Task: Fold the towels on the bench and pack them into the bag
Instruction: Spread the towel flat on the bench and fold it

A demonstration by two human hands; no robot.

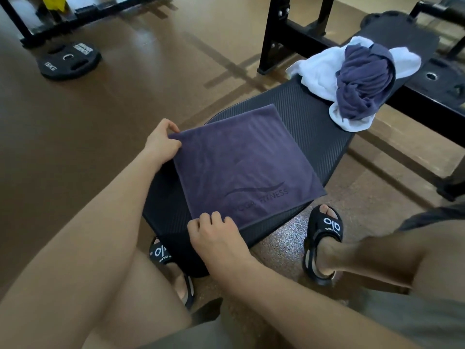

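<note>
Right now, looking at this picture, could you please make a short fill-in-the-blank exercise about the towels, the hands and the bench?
1. The flat purple towel lies on the black ____.
2. The left hand and the right hand each pinch a ____ of that towel.
3. Farther along the bench, a crumpled blue towel lies on top of a ____ towel.
4. A round black ____ plate lies on the floor.

Missing words: bench; corner; white; weight

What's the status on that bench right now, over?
Left hand and right hand each pinch a corner of the flat dark purple towel. Crumpled white and blue towels wait unfolded. No bag visible.
</note>
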